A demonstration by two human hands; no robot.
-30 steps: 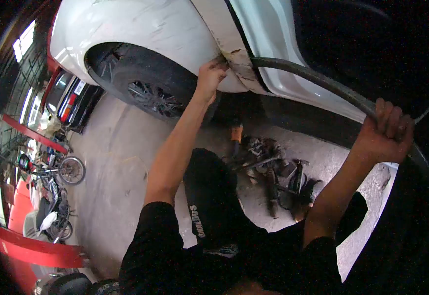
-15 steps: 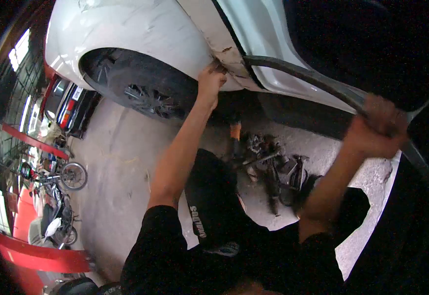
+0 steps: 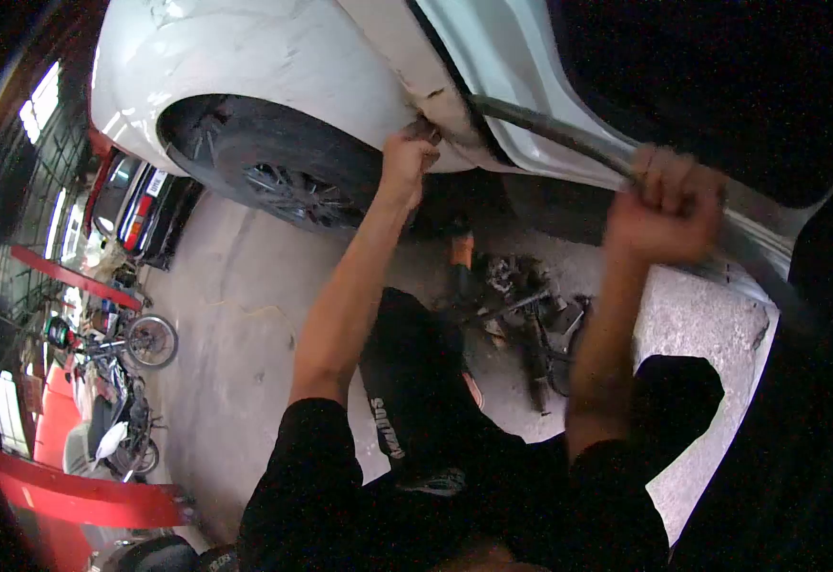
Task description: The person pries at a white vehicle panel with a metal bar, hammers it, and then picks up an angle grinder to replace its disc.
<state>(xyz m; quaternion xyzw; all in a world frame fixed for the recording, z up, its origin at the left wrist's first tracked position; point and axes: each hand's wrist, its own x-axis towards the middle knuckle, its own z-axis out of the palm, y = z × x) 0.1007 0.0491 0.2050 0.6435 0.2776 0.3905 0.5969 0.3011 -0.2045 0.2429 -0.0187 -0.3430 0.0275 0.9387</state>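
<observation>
My left hand (image 3: 407,172) is closed around a small dark piece (image 3: 422,129), pressed at the lower rear edge of the white fender (image 3: 273,57); its kind is hidden by the fingers. My right hand (image 3: 669,205), blurred by motion, is wrapped round a long dark bar (image 3: 559,133). One end of this bar meets the dark gap beside the scuffed cream-coloured panel (image 3: 435,91). Past my fist, the other end runs down to the right and blurs. Behind it lies the pale door-opening frame (image 3: 512,57).
A black tyre (image 3: 273,172) sits in the wheel arch. Below the sill, an orange-and-black tool (image 3: 461,250) and a heap of dark metal parts (image 3: 531,315) lie on the concrete floor (image 3: 235,324). Motorbikes (image 3: 121,410), red beams (image 3: 82,491) and a dark car (image 3: 144,210) stand left.
My right hand has moved left and slightly up, still closed on the bar. The bar's far part has shifted left too. My left hand stays at the fender edge.
</observation>
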